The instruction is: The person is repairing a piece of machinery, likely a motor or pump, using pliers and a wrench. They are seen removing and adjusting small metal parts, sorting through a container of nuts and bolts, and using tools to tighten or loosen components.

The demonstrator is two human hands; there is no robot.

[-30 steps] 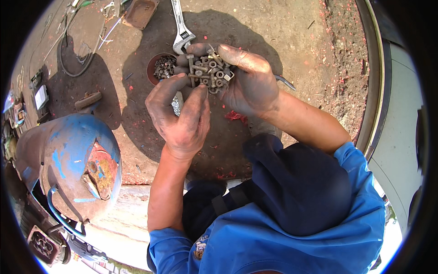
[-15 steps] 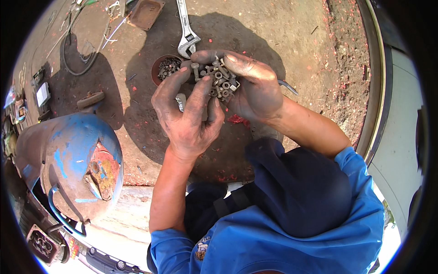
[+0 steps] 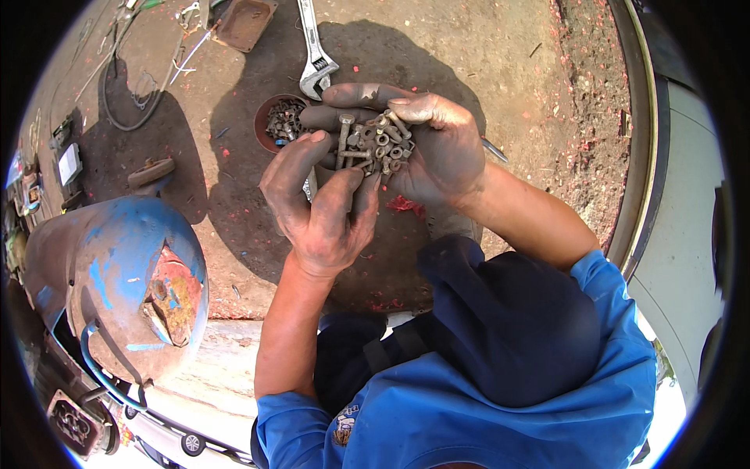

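Close by the bowl (image 3: 261, 123) and the wrench (image 3: 316, 59), the right hand (image 3: 441, 160) holds bolts and nuts (image 3: 383, 144) cupped in its palm, thumb at their far edge and fingers stretched beneath them, a little apart. From the near side the left hand (image 3: 320, 219) meets them, its fingers spread, two tips against the nearest ones; from where I stand I cannot tell whether they pinch any.
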